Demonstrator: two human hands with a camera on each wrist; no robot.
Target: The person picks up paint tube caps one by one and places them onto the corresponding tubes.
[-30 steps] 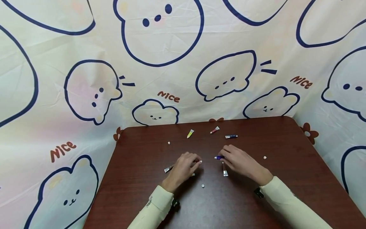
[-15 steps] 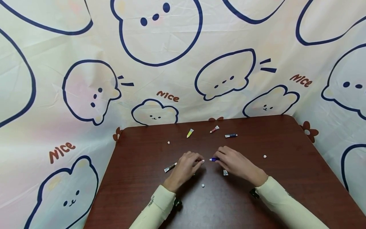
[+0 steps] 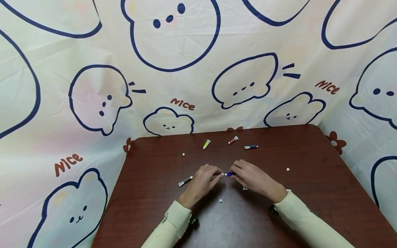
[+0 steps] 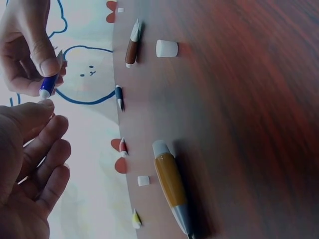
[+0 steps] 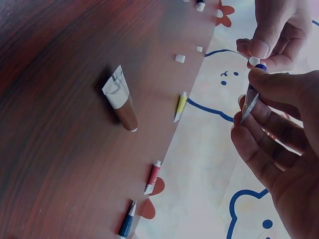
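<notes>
The grip of the right hand (image 3: 255,177) is pinched round a blue tube (image 3: 230,174) held above the desk (image 3: 248,224), its end just at a white cap (image 5: 254,60) that the left hand (image 3: 202,182) holds pinched (a brown tube (image 5: 124,107) lies on the desk near the right hand).

The desk (image 3: 139,206) has a reddish-brown, wood-grained top with rounded far corners. Near its far edge, left to right, lie a yellow tube (image 3: 206,144), a red tube (image 3: 233,140) and a dark blue tube (image 3: 251,147). A brownish tube (image 3: 185,181) lies left of centre; a brown tube (image 5: 124,107), its end silvery, rests right of centre. Three small white caps (image 3: 221,200) sit well apart.
</notes>
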